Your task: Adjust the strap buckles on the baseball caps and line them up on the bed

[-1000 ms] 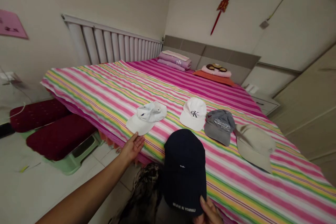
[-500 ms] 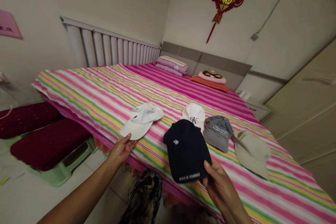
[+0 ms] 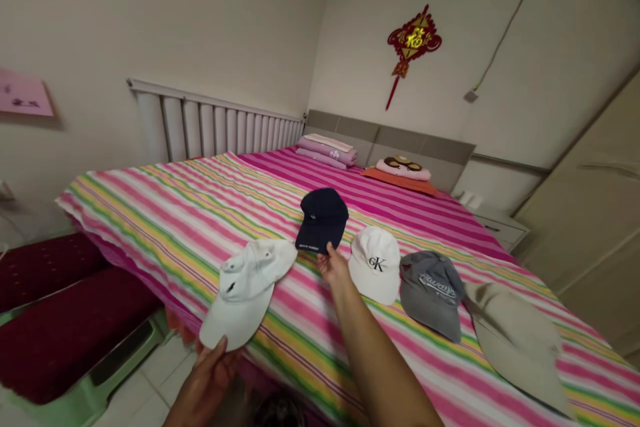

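Pale walls [image 3: 240,20], grey headboard [image 3: 390,140], white radiator [image 3: 217,127]

— What is held here?
— The left hand [image 3: 207,380] holds a white cap [image 3: 245,290], the right hand [image 3: 334,267] a dark cap [image 3: 325,217], both by the brim.
— And on the bed [image 3: 170,213]?
— Three other caps [image 3: 433,290].

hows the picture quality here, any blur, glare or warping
Head view: dim light, top-right corner darkened; head view: beige cap looks stretched near the edge, likely lens distortion; head view: lettering on the navy cap too soft to read; head view: gold centre of the wall ornament shines brightly.
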### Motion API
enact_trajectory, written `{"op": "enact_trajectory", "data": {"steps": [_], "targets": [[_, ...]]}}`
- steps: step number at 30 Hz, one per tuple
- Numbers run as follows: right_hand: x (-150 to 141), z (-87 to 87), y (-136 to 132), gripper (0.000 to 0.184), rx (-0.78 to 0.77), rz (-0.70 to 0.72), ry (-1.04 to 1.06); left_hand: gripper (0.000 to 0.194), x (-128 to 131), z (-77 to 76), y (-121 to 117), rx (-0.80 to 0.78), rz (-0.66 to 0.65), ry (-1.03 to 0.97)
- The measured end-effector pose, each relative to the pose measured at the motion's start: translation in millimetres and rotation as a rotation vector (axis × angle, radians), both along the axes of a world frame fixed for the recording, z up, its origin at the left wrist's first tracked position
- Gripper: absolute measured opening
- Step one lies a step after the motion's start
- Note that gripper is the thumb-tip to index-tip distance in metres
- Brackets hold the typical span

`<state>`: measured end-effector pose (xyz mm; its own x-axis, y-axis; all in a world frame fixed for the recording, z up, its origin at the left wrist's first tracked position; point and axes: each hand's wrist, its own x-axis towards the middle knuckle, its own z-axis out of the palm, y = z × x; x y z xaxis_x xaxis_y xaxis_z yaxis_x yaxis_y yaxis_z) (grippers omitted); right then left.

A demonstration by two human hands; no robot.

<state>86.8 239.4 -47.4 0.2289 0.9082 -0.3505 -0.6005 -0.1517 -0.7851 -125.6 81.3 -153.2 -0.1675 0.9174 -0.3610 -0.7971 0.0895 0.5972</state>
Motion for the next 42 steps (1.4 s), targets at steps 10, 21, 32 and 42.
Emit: {"op": "enact_trajectory", "data": {"steps": [10, 21, 32, 42], "targets": [[3.0, -70.7, 10.7, 0.026, -0.259, -0.066, 0.153, 0.072, 2.0, -17.9, -0.8, 0.007, -0.069, -0.001], [8.9, -60.9, -28.0, 0.021, -0.168, -0.013, 0.172, 0.069, 5.5, 10.0, -12.8, 0.035, -0.073, -0.028], [22.6, -27.5, -173.0, 0.039, 0.133, 0.313, 0.355, 0.043, 81.3, 3.4, -73.0, 0.091, -0.541, -0.128], [66.2, -17.9, -240.2, 0.039, 0.162, 0.22, 0.224, 0.037, 88.4, 8.3, -103.8, 0.157, -0.903, -0.211]]}}
